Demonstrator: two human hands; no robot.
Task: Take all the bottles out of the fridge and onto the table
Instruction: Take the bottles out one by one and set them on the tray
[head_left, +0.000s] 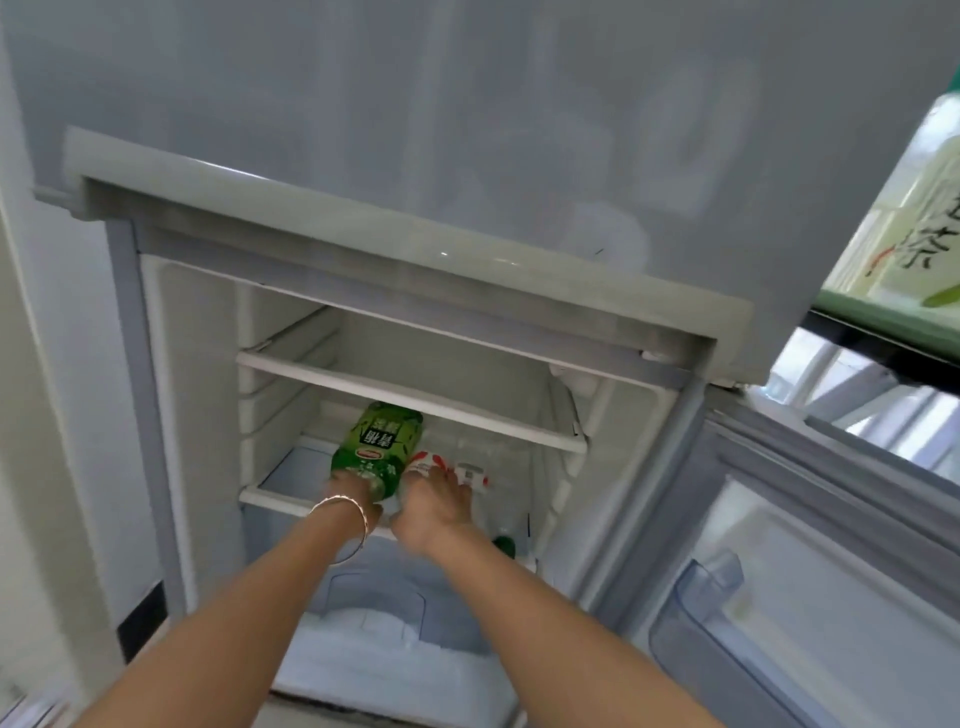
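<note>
The open fridge (197, 395) fills the view. On its lower shelf (270, 499) lies a green tea bottle (379, 447) on its side, and my left hand (348, 493) is closed around its near end. Right beside it lies a clear bottle with a red and white label (441, 465); my right hand (436, 506) grips its near end. A dark green bottle cap (504, 544) shows just right of my right wrist. Much of both hands' fingers is hidden behind the bottles.
An upper shelf (405, 397) spans the fridge above the bottles. A clear drawer (384, 623) sits below my arms. The fridge door (810, 597) stands open at the right with a door bin. A pale green tea bottle (904, 208) stands on a ledge at the far right.
</note>
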